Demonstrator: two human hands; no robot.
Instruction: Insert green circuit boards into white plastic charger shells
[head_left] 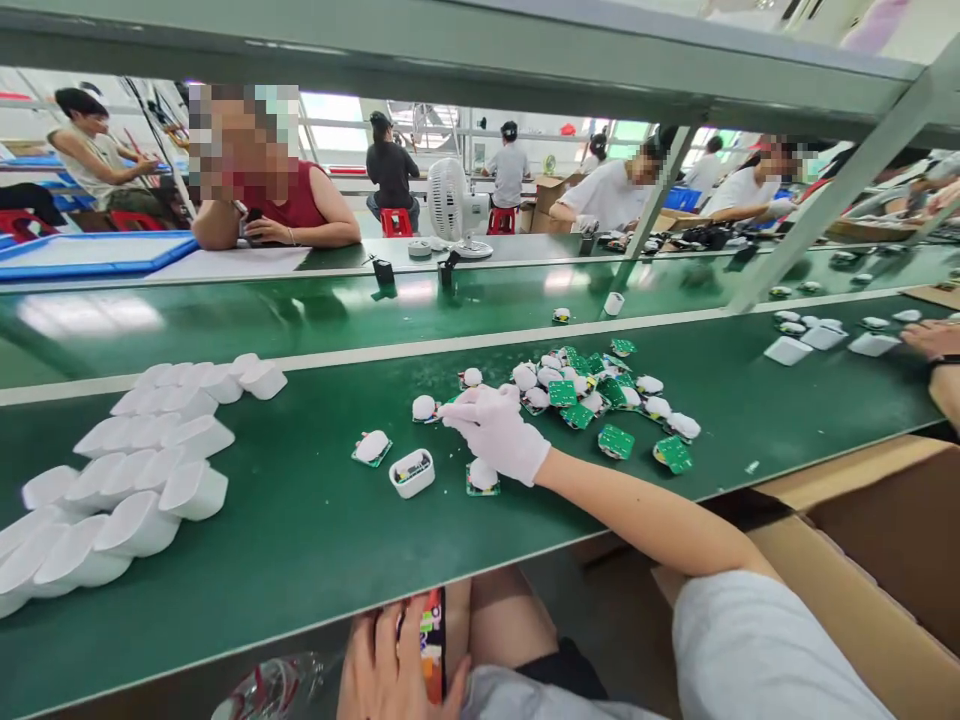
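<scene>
My right hand (499,430), in a white glove, reaches over the green bench. Its fingertips are pinched together at the edge of a small circuit board (424,408) with a white rounded part on top. Close by lie another such board (372,447), one partly under my wrist (483,477), and an open white oval housing (412,473) with electronics inside. To the right of the glove is a loose pile of boards (577,385), some green side up. My left hand (394,660) is bare and rests below the bench edge on my lap, fingers spread over a colourful printed item (433,645).
White housings (150,490) stand in rows at the left. Beyond a pale strip runs a green conveyor belt (315,320) carrying a few parts. A fan (450,205) and co-workers are across it. Cardboard boxes (847,560) sit at the lower right; a metal beam (450,50) crosses overhead.
</scene>
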